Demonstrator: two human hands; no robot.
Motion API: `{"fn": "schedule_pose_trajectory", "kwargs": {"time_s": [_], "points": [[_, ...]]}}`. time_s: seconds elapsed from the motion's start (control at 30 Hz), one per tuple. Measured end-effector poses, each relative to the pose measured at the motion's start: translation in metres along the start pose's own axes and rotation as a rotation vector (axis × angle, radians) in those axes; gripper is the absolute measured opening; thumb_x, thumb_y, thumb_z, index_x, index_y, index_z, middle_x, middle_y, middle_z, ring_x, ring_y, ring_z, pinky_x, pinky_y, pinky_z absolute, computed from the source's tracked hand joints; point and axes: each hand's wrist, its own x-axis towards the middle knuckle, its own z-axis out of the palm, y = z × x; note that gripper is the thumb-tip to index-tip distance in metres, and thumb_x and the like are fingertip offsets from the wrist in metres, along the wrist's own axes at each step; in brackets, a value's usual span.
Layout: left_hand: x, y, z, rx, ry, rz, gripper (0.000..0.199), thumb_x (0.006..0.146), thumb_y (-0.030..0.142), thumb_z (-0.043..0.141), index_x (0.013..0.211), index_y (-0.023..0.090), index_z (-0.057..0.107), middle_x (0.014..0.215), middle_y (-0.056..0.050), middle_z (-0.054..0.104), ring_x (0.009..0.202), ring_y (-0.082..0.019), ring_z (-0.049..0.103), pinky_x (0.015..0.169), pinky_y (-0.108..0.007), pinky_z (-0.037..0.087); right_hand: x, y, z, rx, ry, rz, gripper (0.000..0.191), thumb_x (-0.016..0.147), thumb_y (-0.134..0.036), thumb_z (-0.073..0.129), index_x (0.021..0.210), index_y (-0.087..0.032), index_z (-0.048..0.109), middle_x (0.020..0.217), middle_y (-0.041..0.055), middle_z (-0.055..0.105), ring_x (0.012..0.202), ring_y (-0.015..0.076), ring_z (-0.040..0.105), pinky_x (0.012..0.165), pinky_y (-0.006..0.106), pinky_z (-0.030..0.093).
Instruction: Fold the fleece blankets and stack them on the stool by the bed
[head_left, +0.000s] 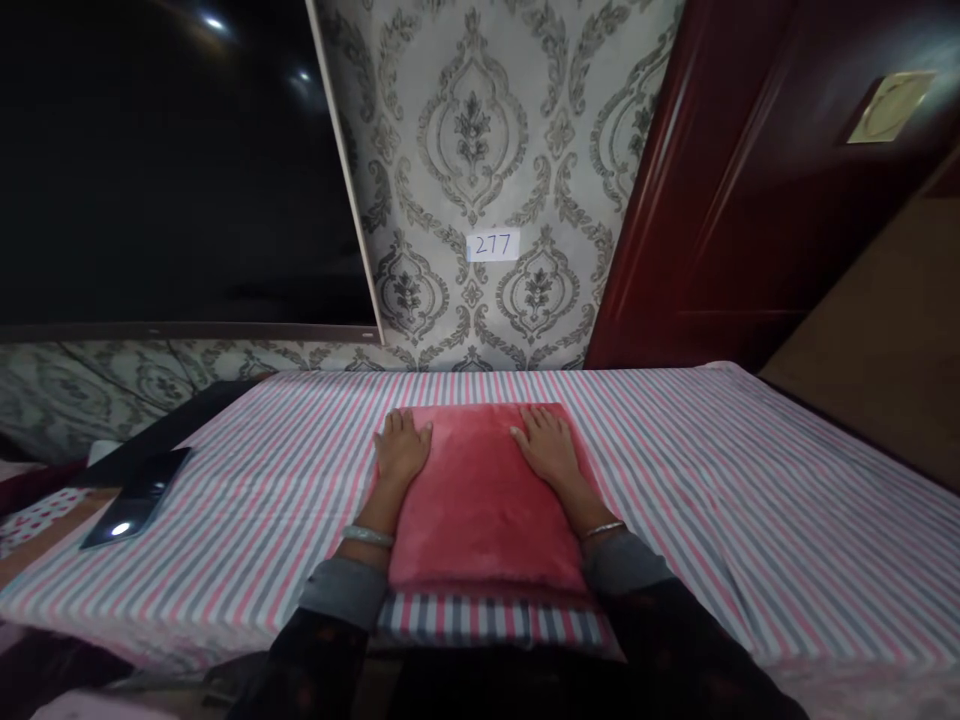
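Note:
A folded red plush cloth (480, 500) lies flat in front of me on a striped tablecloth (675, 460). On its far left corner rests my left hand (403, 445), palm down with the fingers spread. My right hand (547, 445) presses flat on the far right part of the cloth, its fingers apart too. Neither hand grips anything. Bracelets circle both wrists, and dark sleeves with grey cuffs cover the forearms. Whether the cloth is a towel or a blanket, I cannot tell.
A dark phone-like slab (139, 500) with a bright reflection lies at the table's left edge. Behind the table stand a large black screen (165, 170), a patterned wall with a paper label (493, 245) reading 277, and a dark red wooden panel (720, 200).

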Motion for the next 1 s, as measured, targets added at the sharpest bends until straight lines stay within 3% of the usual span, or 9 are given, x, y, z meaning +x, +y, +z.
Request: {"fn": "schedule_pose_trajectory", "kwargs": {"time_s": [0.2, 0.37, 0.5, 0.57, 0.63, 0.77, 0.87, 1.0], "points": [[-0.001, -0.010, -0.009, -0.125, -0.083, -0.144, 0.065, 0.099, 0.044, 0.026, 0.152, 0.005, 0.029, 0.148, -0.024, 0.046, 0.133, -0.034, 0.049, 0.107, -0.049, 0.041, 0.000, 0.003, 0.006, -0.030, 0.027, -0.025, 0.056, 0.103, -0.040, 0.033, 0.150, -0.011, 0.041, 0.154, 0.0147, 0.041, 0.144, 0.0288, 0.032, 0.116, 0.050, 0.021], [0.001, -0.012, -0.013, -0.125, -0.092, -0.158, 0.065, 0.099, 0.042, 0.026, 0.152, 0.005, 0.028, 0.153, -0.022, 0.041, 0.139, -0.032, 0.044, 0.110, -0.047, 0.038, 0.001, 0.002, 0.008, -0.042, 0.030, -0.034, 0.057, 0.103, -0.042, 0.033, 0.150, -0.011, 0.041, 0.154, 0.0156, 0.041, 0.143, 0.0295, 0.033, 0.115, 0.050, 0.023], [-0.002, -0.010, -0.027, -0.111, -0.071, -0.157, 0.067, 0.099, 0.043, 0.028, 0.153, 0.003, 0.026, 0.161, -0.024, 0.025, 0.148, -0.032, 0.027, 0.116, -0.049, 0.031, 0.004, 0.001, -0.001, -0.014, -0.053, 0.000, 0.057, 0.103, -0.041, 0.031, 0.152, -0.011, 0.038, 0.157, 0.0149, 0.037, 0.146, 0.0288, 0.029, 0.116, 0.049, 0.022], [-0.014, -0.007, -0.036, -0.095, -0.053, -0.064, 0.065, 0.099, 0.041, 0.030, 0.152, 0.004, 0.027, 0.162, -0.022, 0.023, 0.151, -0.030, 0.020, 0.120, -0.050, 0.022, 0.007, 0.000, -0.010, 0.033, -0.118, 0.028, 0.057, 0.104, -0.041, 0.028, 0.152, -0.013, 0.038, 0.158, 0.0138, 0.036, 0.147, 0.0284, 0.028, 0.117, 0.049, 0.022], [-0.037, -0.005, -0.042, -0.092, -0.051, 0.128, 0.061, 0.099, 0.039, 0.033, 0.151, 0.006, 0.033, 0.160, -0.020, 0.030, 0.151, -0.028, 0.022, 0.122, -0.049, 0.018, 0.014, -0.005, -0.022, 0.082, -0.170, 0.013, 0.056, 0.105, -0.043, 0.025, 0.153, -0.017, 0.037, 0.159, 0.0110, 0.034, 0.147, 0.0281, 0.028, 0.117, 0.050, 0.023], [-0.100, 0.005, -0.035, -0.136, -0.066, 0.504, 0.060, 0.098, 0.045, 0.038, 0.149, 0.013, 0.039, 0.155, -0.017, 0.040, 0.147, -0.029, 0.032, 0.120, -0.053, 0.023, 0.031, -0.034, -0.039, 0.168, -0.248, -0.223, 0.057, 0.104, -0.049, 0.024, 0.155, -0.025, 0.034, 0.161, 0.0069, 0.029, 0.148, 0.0277, 0.025, 0.118, 0.051, 0.022], [-0.136, 0.014, -0.018, -0.113, -0.023, 0.576, 0.065, 0.098, 0.049, 0.040, 0.151, 0.011, 0.036, 0.156, -0.018, 0.039, 0.147, -0.030, 0.031, 0.119, -0.057, 0.025, 0.039, -0.063, -0.036, 0.167, -0.297, -0.361, 0.057, 0.104, -0.050, 0.028, 0.156, -0.026, 0.033, 0.163, 0.0061, 0.025, 0.150, 0.0283, 0.020, 0.119, 0.051, 0.022], [-0.155, 0.020, 0.007, -0.034, 0.104, 0.591, 0.068, 0.095, 0.051, 0.047, 0.151, 0.014, 0.039, 0.154, -0.018, 0.041, 0.146, -0.035, 0.032, 0.117, -0.062, 0.026, 0.035, -0.082, -0.011, 0.092, -0.336, -0.411, 0.058, 0.103, -0.049, 0.031, 0.157, -0.028, 0.027, 0.163, 0.0049, 0.024, 0.150, 0.0275, 0.020, 0.120, 0.053, 0.016]]}}
